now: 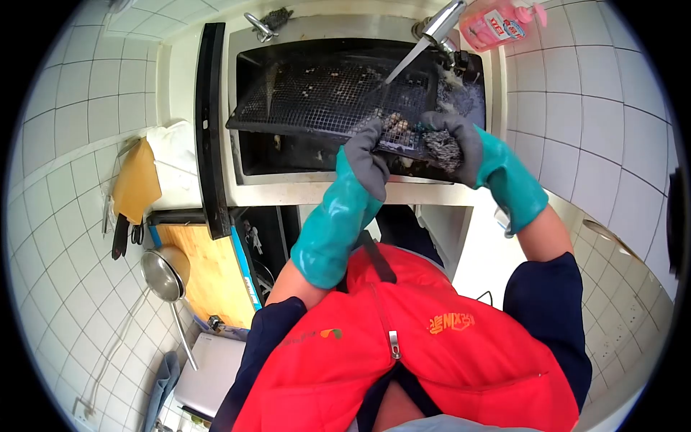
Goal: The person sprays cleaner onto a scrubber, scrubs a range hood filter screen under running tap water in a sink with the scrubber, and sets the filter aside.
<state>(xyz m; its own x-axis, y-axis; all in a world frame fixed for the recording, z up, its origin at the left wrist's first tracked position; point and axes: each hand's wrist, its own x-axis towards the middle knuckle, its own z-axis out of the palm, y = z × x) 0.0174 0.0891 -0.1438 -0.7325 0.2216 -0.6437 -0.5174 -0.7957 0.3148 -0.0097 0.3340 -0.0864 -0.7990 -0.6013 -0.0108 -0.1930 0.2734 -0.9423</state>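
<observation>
A black mesh filter panel (309, 93) lies tilted across the sink (288, 178), its near edge toward me. My left hand (366, 160), in a grey and green rubber glove, closes on the panel's near edge. My right hand (462, 144), gloved the same way, grips a grey steel wool scourer (442, 150) at the panel's near right corner. Light brown lumps (396, 124) sit on the mesh between both hands. Water runs from the tap (440, 25) onto the panel's right part. Foam (464, 97) shows at the sink's right side.
A pink soap bottle (497, 27) stands behind the sink on the right. A long black strip (210, 122) leans over the counter's left edge. Farther left are a wooden board (205, 266), a metal strainer (162, 275) and a yellow-brown cleaver-shaped item (137, 183) on the tiled wall.
</observation>
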